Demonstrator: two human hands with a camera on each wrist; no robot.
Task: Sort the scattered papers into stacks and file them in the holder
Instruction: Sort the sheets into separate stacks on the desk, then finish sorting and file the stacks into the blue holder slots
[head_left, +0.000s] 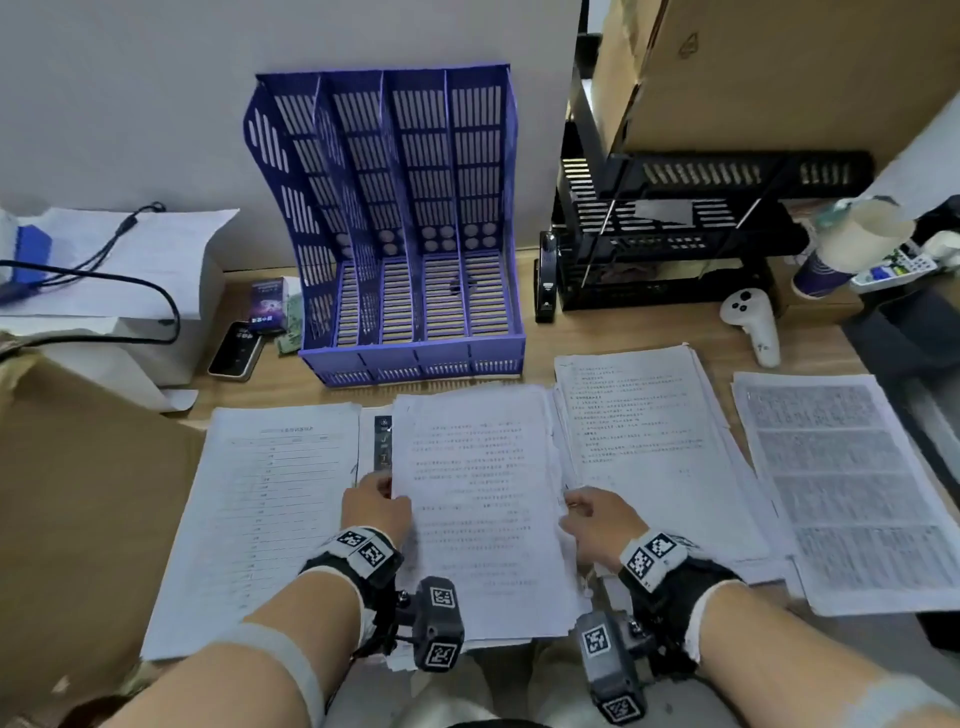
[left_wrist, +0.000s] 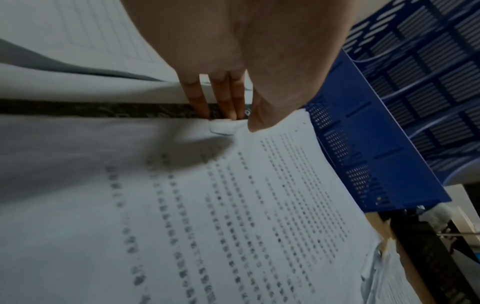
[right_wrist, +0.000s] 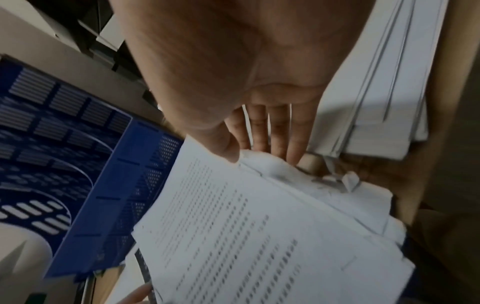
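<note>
A blue slotted file holder (head_left: 405, 234) stands empty against the wall, past the papers. Several paper stacks lie side by side on the desk: a left stack (head_left: 260, 509), a middle stack (head_left: 478, 499), a right stack (head_left: 649, 431) and a far-right stack (head_left: 852, 478). My left hand (head_left: 387, 496) pinches the middle stack's left edge, thumb on top and fingers (left_wrist: 223, 100) underneath. My right hand (head_left: 571, 506) pinches its right edge the same way, with the fingers (right_wrist: 275, 133) below the sheets (right_wrist: 246, 226). The holder (left_wrist: 389, 123) sits just beyond the stack's far edge.
A black tray rack (head_left: 675, 234) stands right of the holder, with a black stapler (head_left: 545, 280), a white controller (head_left: 753, 322) and a paper cup (head_left: 841, 249) nearby. A phone (head_left: 236, 351) lies left of the holder. A cardboard box (head_left: 78, 519) and a white box (head_left: 119, 291) with cables fill the left.
</note>
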